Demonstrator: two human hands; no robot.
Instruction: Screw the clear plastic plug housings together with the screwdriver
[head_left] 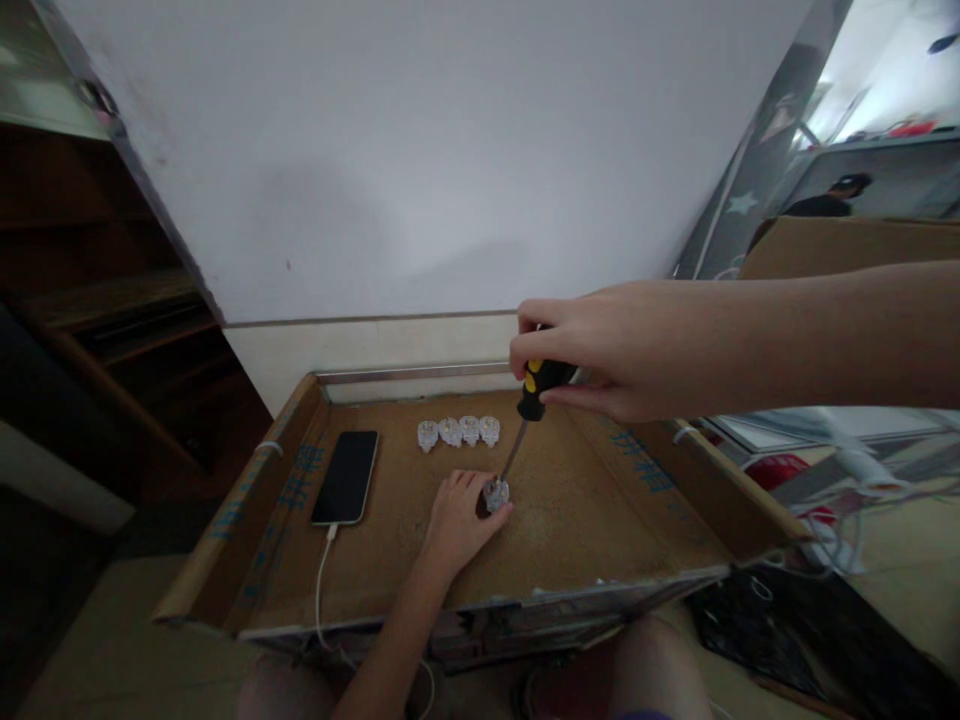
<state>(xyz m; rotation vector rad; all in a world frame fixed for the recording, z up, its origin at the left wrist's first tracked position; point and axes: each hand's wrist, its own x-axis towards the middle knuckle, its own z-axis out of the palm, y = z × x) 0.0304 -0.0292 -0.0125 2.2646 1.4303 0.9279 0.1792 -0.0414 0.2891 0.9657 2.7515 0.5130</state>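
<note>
one screwdriver [531, 408], which the right hand [592, 345] is gripping aslant; one clear part [496, 499], which the left hand [459, 520] is pinching on the surface [600, 510] beneath the tip; sideways pressure possibly risking a skid into those fingers.

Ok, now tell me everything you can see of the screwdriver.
The screwdriver has a chunky black handle with yellow patches, probably plastic, and a thin, straight, metal-looking shaft. It leans, handle up and to the right, shaft slanting down to the left. The right hand grips the handle from above, hiding part of it. The shaft's lower end meets the small clear piece held by the left hand; the tip's shape can't be made out.
</note>
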